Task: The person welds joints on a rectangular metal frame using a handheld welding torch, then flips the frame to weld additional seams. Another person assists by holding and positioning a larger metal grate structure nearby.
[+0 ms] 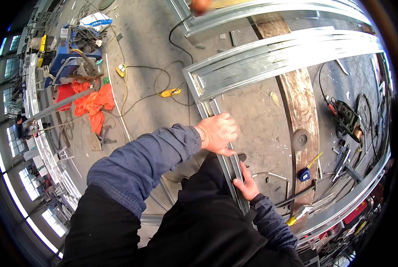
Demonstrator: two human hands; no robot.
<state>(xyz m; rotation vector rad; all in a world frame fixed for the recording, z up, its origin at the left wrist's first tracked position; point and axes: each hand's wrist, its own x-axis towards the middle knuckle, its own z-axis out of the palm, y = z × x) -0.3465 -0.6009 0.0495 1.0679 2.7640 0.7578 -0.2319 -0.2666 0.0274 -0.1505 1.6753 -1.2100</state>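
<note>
A long, shiny metal profile (229, 171) with grooves runs from near my lap up to the corner of a stack of metal frame pieces (270, 58). My left hand (219, 132) is closed over the profile's upper part, its fingers curled and knuckles up. Lower down, my right hand (248, 183) grips the profile from its right side. The thumb lies on the top face, and the other fingers are partly hidden. The profile's lower end disappears by my dark clothing.
Right of the profile, a wooden plank (299, 98) bears a round disc (301, 139) and a blue tape measure (304, 174). Beyond stands a green machine (346, 119) with cables. On the left are yellow connectors (170, 92) on cords, orange cloth (94, 104) and a blue machine (65, 58).
</note>
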